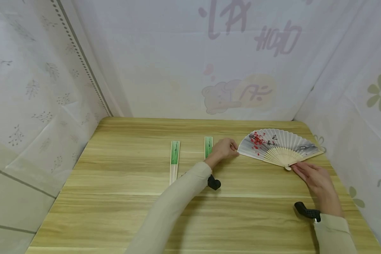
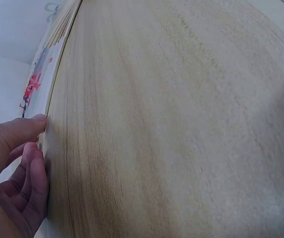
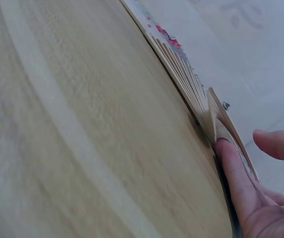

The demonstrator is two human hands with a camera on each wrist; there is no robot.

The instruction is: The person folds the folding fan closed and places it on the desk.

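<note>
A spread folding fan (image 1: 284, 141) lies at the table's right, its grey-white leaf painted with red blossoms and its pale ribs meeting at a pivot toward the front. My left hand (image 1: 223, 150) pinches the fan's left corner; the thumb lies at its edge in the left wrist view, with the other fingers curled below. At the pivot and right guard, my right hand (image 1: 317, 180) touches the fan with extended fingers (image 3: 236, 178). Its thumb stands away from the fan in the right wrist view.
Two folded green fans lie on the wooden table (image 1: 114, 176): a left one (image 1: 175, 153) and a right one (image 1: 208, 144), partly hidden by my left hand and forearm. Patterned cloth (image 1: 165, 70) hangs behind the table and along both sides.
</note>
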